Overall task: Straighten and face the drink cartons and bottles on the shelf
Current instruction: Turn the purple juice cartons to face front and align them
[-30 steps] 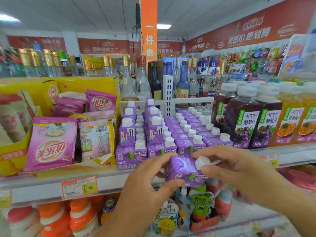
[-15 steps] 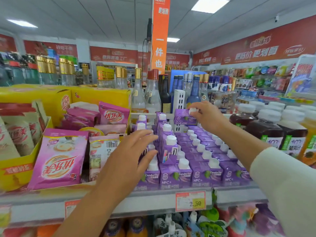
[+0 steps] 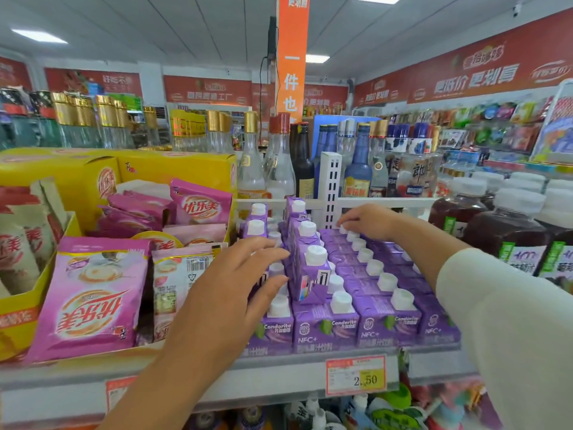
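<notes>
Lowered since the earlier frame, the right hand (image 3: 369, 223) now rests at the back of the rows. Nearest, on the white shelf (image 3: 279, 383), stand small purple drink cartons with white screw caps (image 3: 325, 327); the left hand (image 3: 235, 283) presses straight fingers against their raised second-tier stack. Farther back, right fingers curl over the rearmost caps, possibly pinching one; I cannot tell.

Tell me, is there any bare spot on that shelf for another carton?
Hardly. The purple cartons sit packed between the pink sachets and juice bottles. Only a small gap seems open behind them, by the white rail, beyond the right hand.
</notes>
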Tool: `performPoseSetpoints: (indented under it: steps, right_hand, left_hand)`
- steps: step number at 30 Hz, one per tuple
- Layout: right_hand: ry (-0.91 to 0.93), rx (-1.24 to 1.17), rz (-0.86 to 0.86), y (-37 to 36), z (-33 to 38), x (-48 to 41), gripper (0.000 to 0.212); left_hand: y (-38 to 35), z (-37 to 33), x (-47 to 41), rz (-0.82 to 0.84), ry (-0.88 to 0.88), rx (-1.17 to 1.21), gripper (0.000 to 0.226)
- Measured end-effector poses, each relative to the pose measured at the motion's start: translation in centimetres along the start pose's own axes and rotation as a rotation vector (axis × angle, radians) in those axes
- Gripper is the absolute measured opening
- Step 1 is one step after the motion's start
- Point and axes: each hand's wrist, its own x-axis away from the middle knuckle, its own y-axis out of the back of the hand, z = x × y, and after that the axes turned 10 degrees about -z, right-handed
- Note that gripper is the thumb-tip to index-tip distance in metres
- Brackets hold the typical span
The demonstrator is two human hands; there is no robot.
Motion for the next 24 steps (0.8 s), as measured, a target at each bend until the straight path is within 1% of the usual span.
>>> performPoseSetpoints:
  steps: [6, 8, 10, 12, 15, 16, 18, 19, 20, 22, 24]
  right_hand:
    - [-0.008, 0.045, 0.029, 0.7, 0.8, 0.6, 0.036]
    - [0.021, 0.022, -0.038, 1.5, 1.8, 1.6, 0.038]
    - [0.065, -0.095, -0.137, 2.6, 3.3, 3.9, 0.035]
    - [0.115, -0.211, -0.216, 3.8, 5.0, 7.4, 0.03]
    - [0.172, -0.264, -0.23, 4.3, 7.2, 13.0, 0.023]
    - [0.186, -0.243, -0.216, 4.2, 8.1, 14.7, 0.028]
    - [0.192, -0.141, -0.189, 3.5, 9.9, 16.9, 0.051]
    - [0.188, -0.066, -0.192, 2.9, 10.5, 17.5, 0.061]
    - [0.181, 0.014, -0.224, 2.2, 11.0, 17.7, 0.066]
    - [0.153, 0.136, -0.342, 0.7, 11.4, 17.4, 0.066]
    - [0.113, 0.151, -0.415, -0.4, 11.3, 16.9, 0.059]
  left_hand:
    - [0.1, 0.0, -0.1, -0.026, -0.007, 0.0, 0.033]
    - [0.3, -0.2, 0.0, -0.028, 0.03, 0.008, 0.035]
    - [0.3, -0.2, 0.0, -0.024, 0.078, 0.019, 0.042]
    - [0.5, -0.4, -0.1, -0.015, 0.084, 0.021, 0.044]
    - [0.9, -0.8, -0.5, 0.009, 0.1, 0.044, 0.042]
    - [1.0, -0.9, -0.5, 0.016, 0.1, 0.046, 0.043]
    - [1.3, -1.1, -0.5, 0.029, 0.088, 0.031, 0.045]
    - [1.4, -1.2, -0.5, 0.034, 0.082, 0.025, 0.045]
    - [1.5, -1.2, -0.4, 0.036, 0.079, 0.02, 0.045]
    - [1.8, -1.2, 0.0, 0.028, 0.075, 0.013, 0.046]
    - [2.0, -1.1, 0.3, 0.022, 0.074, 0.001, 0.048]
